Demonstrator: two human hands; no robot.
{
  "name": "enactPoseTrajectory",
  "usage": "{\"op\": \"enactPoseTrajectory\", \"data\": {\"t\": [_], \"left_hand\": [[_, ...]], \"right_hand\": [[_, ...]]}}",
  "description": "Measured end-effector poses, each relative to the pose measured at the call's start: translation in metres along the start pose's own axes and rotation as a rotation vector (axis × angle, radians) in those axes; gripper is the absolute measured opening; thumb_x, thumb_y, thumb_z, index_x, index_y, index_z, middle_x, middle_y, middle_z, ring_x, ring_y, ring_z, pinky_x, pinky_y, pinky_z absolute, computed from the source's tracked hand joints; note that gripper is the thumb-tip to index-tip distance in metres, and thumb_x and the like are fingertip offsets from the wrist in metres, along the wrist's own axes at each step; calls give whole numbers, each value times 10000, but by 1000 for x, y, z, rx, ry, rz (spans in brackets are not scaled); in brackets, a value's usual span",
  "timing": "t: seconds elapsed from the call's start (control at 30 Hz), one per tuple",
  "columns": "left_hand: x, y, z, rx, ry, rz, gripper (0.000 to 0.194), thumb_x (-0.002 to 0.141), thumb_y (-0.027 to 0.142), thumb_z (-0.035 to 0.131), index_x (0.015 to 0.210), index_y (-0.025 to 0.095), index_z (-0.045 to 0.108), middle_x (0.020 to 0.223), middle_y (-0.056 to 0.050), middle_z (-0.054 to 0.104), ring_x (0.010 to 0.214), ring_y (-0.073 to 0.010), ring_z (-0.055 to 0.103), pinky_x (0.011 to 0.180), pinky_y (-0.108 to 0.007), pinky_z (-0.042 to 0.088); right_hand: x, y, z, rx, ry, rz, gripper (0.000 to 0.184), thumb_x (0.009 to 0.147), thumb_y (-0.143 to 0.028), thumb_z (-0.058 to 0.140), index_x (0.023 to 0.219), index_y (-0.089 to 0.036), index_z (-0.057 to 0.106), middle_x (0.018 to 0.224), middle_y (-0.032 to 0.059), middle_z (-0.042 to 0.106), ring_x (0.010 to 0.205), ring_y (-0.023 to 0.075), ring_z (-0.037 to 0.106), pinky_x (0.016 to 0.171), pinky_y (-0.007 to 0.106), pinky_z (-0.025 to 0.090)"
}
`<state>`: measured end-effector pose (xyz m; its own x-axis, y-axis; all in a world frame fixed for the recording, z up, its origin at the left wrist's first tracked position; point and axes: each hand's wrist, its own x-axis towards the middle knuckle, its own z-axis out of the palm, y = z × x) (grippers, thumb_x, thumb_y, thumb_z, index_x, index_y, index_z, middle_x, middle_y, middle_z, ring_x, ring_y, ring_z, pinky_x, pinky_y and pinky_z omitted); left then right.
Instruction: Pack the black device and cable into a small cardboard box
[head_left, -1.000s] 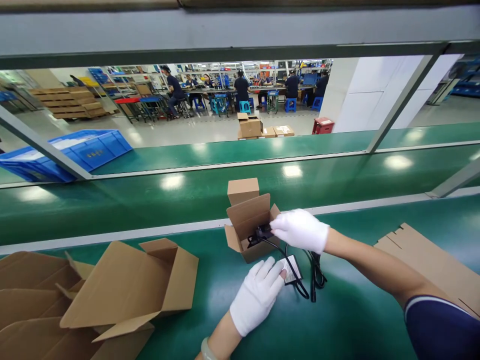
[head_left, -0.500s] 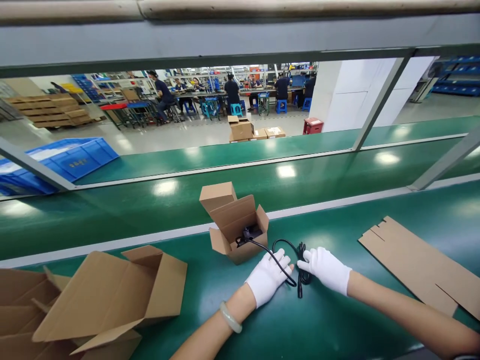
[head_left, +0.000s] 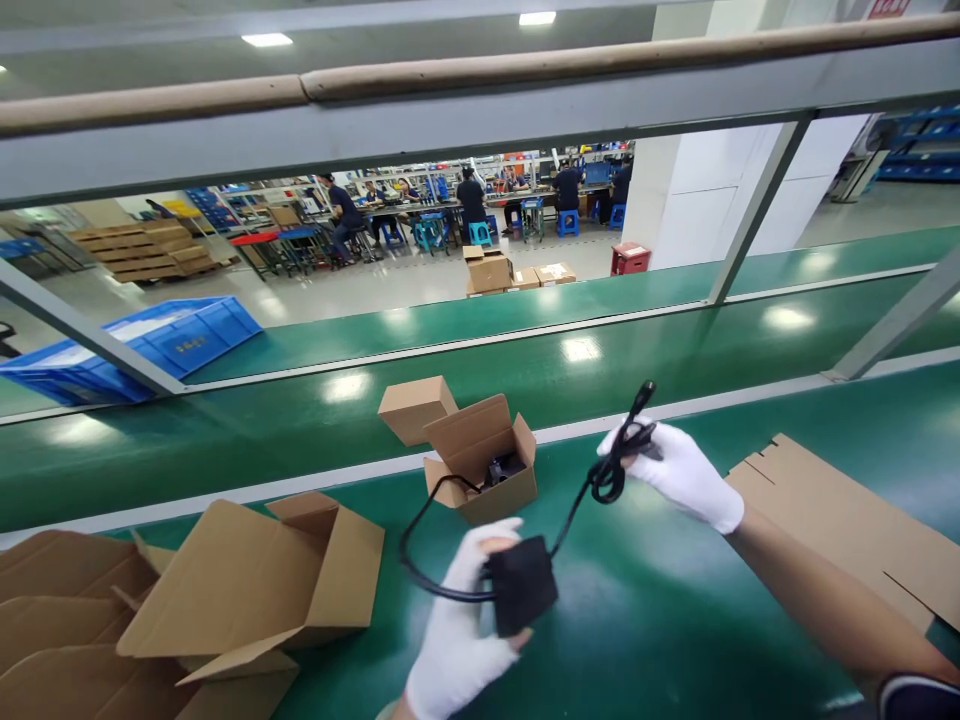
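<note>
My left hand (head_left: 459,630), in a white glove, grips a black power adapter block (head_left: 523,585) lifted off the green belt. My gloved right hand (head_left: 679,472) is closed on the bundled black cable (head_left: 613,470), its plug end sticking up. Another black cable (head_left: 420,530) loops from the adapter into a small open cardboard box (head_left: 480,460), where a dark plug lies inside. The box stands just beyond both hands.
A large open cardboard carton (head_left: 247,580) and flattened ones lie at the left. A flat cardboard sheet (head_left: 847,525) lies at the right. A blue crate (head_left: 150,340) sits beyond the far belt. Several people work at distant tables.
Both hands rose from the belt: the left picked up the adapter block, the right lifted the coiled cable up and to the right. The camera tilted upward.
</note>
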<state>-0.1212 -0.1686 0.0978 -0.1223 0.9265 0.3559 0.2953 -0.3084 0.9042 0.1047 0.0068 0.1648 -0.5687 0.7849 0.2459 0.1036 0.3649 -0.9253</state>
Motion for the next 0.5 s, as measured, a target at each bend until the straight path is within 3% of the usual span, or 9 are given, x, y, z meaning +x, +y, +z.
{"op": "enactPoseTrajectory", "data": {"t": [0.1,0.2,0.27,0.33,0.43,0.5], "left_hand": [[-19,12,-18,-164,555,-77,628,715,576,670,1240,288,482,1288,-100,518,1187,-339,517,966,-546,492],[-30,15,-24,-299,923,-149,522,807,501,569,1297,363,454,1393,-15,460,1293,-307,424,1102,-576,344],[-34,13,-25,-393,1010,-199,418,868,453,476,1281,395,477,1413,31,448,1344,-272,362,1148,-560,274],[-36,7,-26,-479,1022,-239,360,901,440,405,1240,397,519,1396,39,473,1335,-250,383,1135,-527,322],[-41,-11,-29,-537,1031,-315,328,913,457,386,1161,358,576,1327,6,544,1267,-245,472,1088,-497,400],[-42,-23,-31,-468,1064,-286,312,917,437,406,1169,334,559,1305,-13,554,1259,-251,480,1106,-532,356]], "right_hand": [[22,-13,29,238,241,-120,271,788,-416,647,893,-170,602,869,57,688,693,163,639,559,271,540],[37,-18,68,317,269,-250,219,804,-370,655,901,-179,608,866,42,693,693,148,646,603,265,557],[41,-18,91,279,254,-349,162,828,-315,638,928,-190,612,912,39,690,803,160,656,725,293,564],[41,-16,107,191,248,-442,133,846,-271,615,957,-196,613,940,41,687,889,169,649,818,316,545],[39,-13,119,11,224,-547,118,865,-242,579,968,-191,606,937,53,689,897,173,652,837,322,535],[38,-11,121,-125,200,-593,103,884,-241,537,954,-194,595,936,59,689,873,173,656,827,324,534]]}}
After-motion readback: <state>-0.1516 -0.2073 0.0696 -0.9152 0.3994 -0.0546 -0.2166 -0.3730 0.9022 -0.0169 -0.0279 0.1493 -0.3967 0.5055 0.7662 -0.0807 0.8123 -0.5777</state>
